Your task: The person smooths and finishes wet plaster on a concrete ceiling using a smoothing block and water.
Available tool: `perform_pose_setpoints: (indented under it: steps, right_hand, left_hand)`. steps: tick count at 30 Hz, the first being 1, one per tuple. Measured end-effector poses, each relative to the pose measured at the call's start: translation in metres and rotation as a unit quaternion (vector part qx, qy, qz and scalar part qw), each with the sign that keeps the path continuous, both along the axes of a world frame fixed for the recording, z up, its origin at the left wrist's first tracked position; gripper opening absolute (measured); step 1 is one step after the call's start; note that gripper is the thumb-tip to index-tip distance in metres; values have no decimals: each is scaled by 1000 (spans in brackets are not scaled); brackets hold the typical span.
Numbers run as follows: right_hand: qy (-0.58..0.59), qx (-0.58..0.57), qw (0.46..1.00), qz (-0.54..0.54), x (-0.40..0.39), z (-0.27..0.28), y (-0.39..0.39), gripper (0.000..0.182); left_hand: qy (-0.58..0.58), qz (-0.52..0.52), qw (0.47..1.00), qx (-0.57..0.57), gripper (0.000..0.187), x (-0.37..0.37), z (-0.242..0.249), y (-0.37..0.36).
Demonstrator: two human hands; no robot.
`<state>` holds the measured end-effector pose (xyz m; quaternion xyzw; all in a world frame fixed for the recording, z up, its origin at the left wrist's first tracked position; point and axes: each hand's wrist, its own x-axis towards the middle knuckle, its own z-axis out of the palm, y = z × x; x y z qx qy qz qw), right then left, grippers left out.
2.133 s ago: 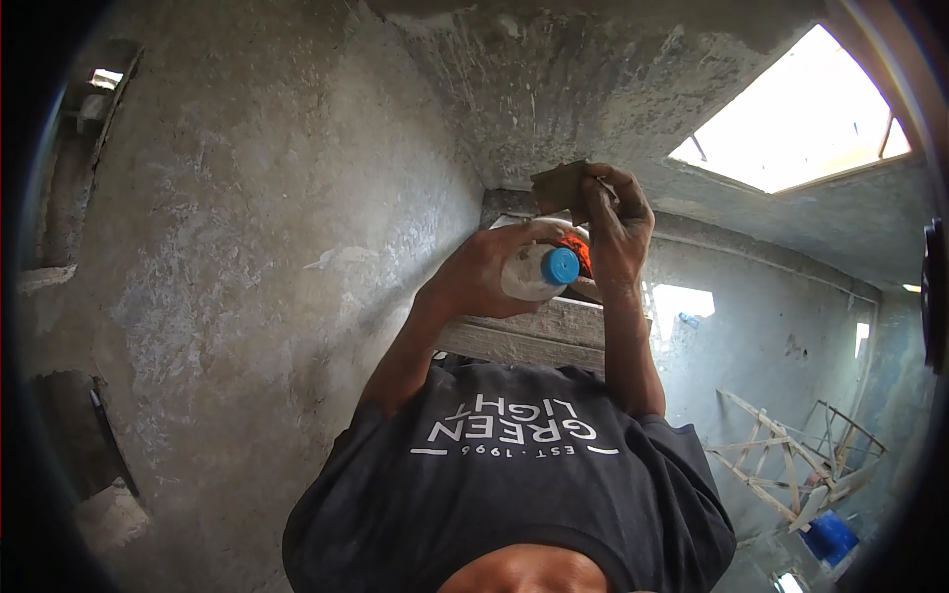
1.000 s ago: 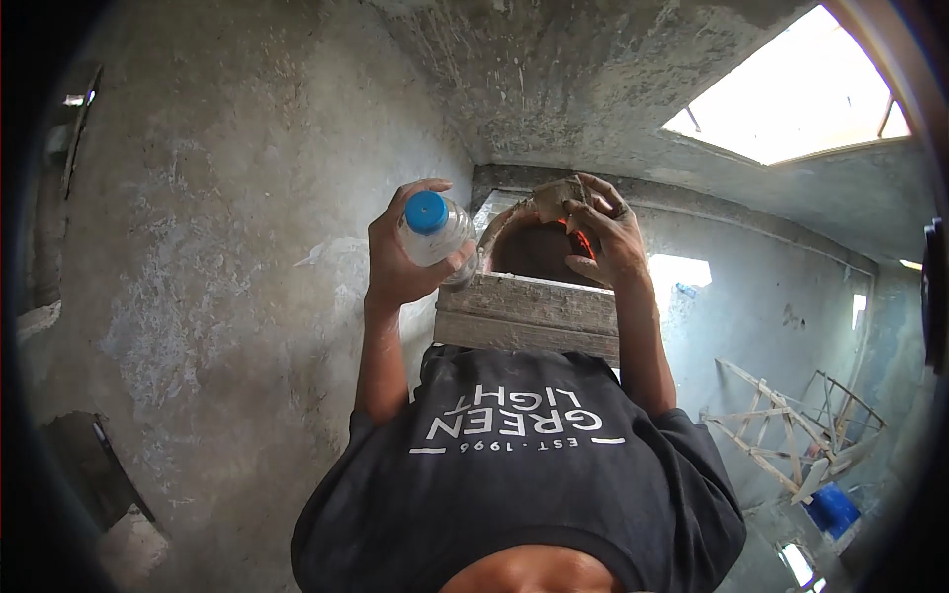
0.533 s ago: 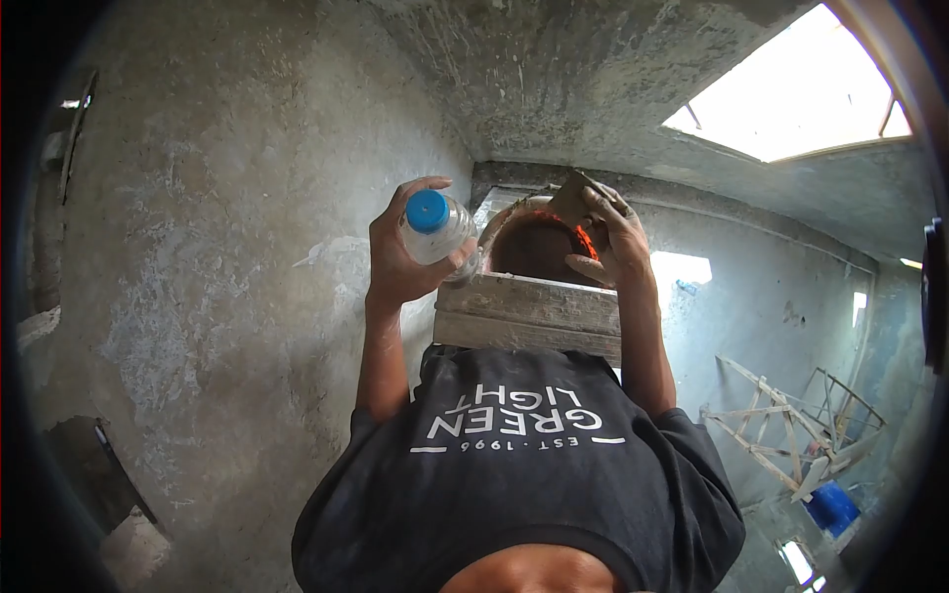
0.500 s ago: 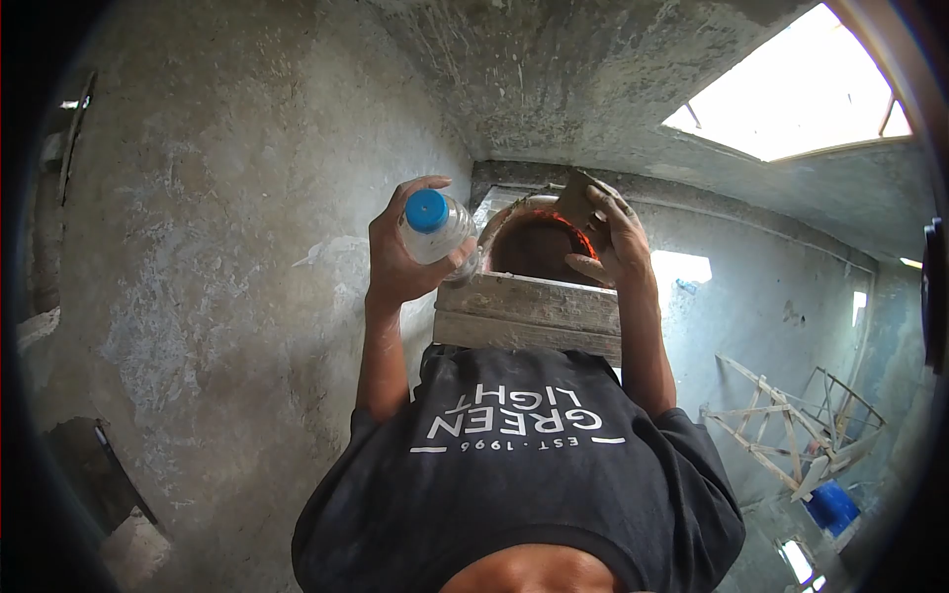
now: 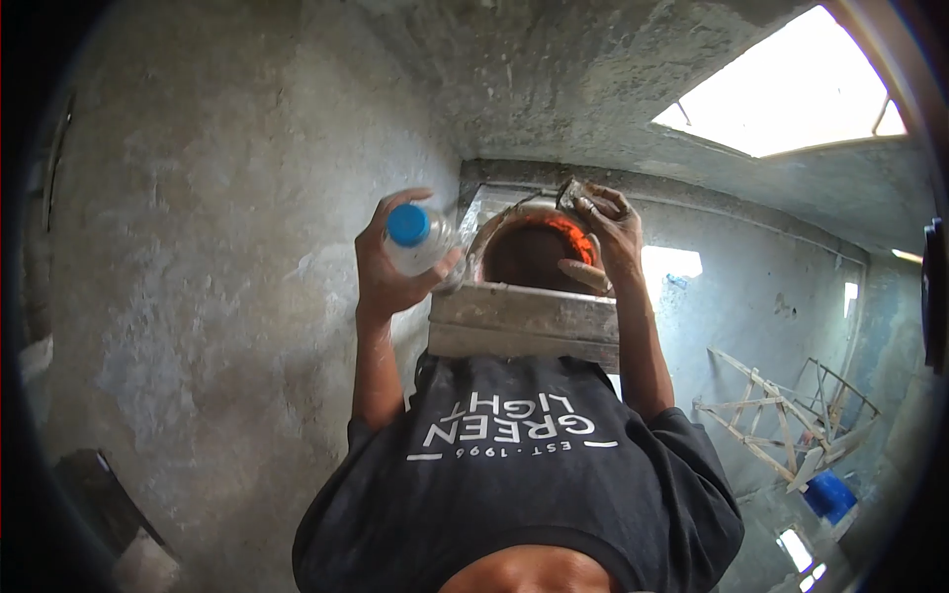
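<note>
A clear plastic bottle with a blue cap (image 5: 407, 225) is gripped in my left hand (image 5: 381, 267), its capped end turned toward the camera. My right hand (image 5: 615, 229) holds a small grey-brown block (image 5: 570, 195) in its fingers, with the thumb spread apart from it below. Between my hands is a round pot-like vessel (image 5: 491, 240) with a dark inside and an orange-red glow along its right inner side. The block is at the vessel's upper right rim; whether they touch I cannot tell.
Wooden boards (image 5: 524, 321) lie across the front of the vessel, close to my chest. A rough wall (image 5: 217, 247) runs along the left. To the right are a wooden frame (image 5: 781, 420) and a blue container (image 5: 828, 496). Above right is a bright opening (image 5: 791, 89).
My left hand and the bottle have shifted slightly left and down. The block in my right hand has turned and shows a narrower side, uncovering more of the glowing rim.
</note>
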<state>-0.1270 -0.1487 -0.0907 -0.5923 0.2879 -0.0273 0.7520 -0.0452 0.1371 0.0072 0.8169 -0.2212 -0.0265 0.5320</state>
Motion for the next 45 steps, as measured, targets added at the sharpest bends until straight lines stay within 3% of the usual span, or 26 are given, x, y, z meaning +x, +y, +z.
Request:
perform_pose_setpoints:
  steps: [3,6,7,11,14,15,17,21,22,24,25,27,28,30,31,33,37,39,40,42,45]
  right_hand:
    - [-45,23,998,-31,8,-16,-14,39]
    - [-43,47,998,-29,23,-30,-35,40]
    - [-19,90,995,-26,28,-32,-44,53]
    - [10,88,991,-101,65,-80,-81,70]
    - [63,184,974,-119,94,-93,-113,42]
    - [62,188,973,-121,106,-100,-121,42]
    - [11,241,961,-139,135,-113,-142,31]
    - [-91,220,958,-161,199,-147,-179,24]
    - [-119,227,939,-230,216,-124,-173,24]
    - [-190,126,939,-257,247,-121,-182,27]
    - [-191,129,938,-258,265,-119,-186,27]
    - [-295,-31,879,-373,300,-113,-195,31]
    - [-294,-29,879,-374,315,-111,-204,31]
    - [-235,-281,828,-423,343,-102,-220,31]
    - [-235,-279,828,-425,354,-94,-224,31]
    - [-212,-396,754,-480,372,-78,-230,31]
    - [-207,-426,728,-496,407,-74,-238,33]
    - [-229,-507,674,-486,427,-87,-239,42]
    - [-228,-505,675,-488,430,-87,-235,42]
    - [-233,-538,621,-521,439,-88,-228,41]
    - [-223,-568,600,-518,449,-105,-223,46]
  left_hand:
    - [-10,-5,1000,-19,58,8,-17,1]
    - [20,-16,999,-38,60,14,-15,-4]
    - [38,-3,998,-47,61,19,-17,-7]
    - [62,10,997,-41,62,35,-20,-13]
    - [40,10,999,-11,64,52,-29,-14]
    - [64,19,998,0,64,55,-28,-15]
    - [63,30,998,-3,63,63,-33,-20]
    - [51,44,998,11,63,77,-47,-19]
    - [58,51,997,10,63,80,-48,-20]
    - [63,51,997,15,63,84,-54,-18]
    - [69,53,996,19,64,85,-56,-16]
    - [79,52,995,20,64,89,-58,-18]
    - [92,54,994,19,64,90,-60,-19]
    - [91,51,994,32,64,91,-66,-16]
    - [90,47,994,44,63,93,-69,-15]
    - [86,44,994,47,64,95,-73,-16]
    - [88,44,993,65,64,98,-74,-13]
    - [102,63,991,57,63,97,-73,-16]
    - [122,83,988,47,61,96,-73,-17]
    - [126,90,986,57,61,94,-75,-11]
    - [136,105,983,68,61,94,-78,-4]
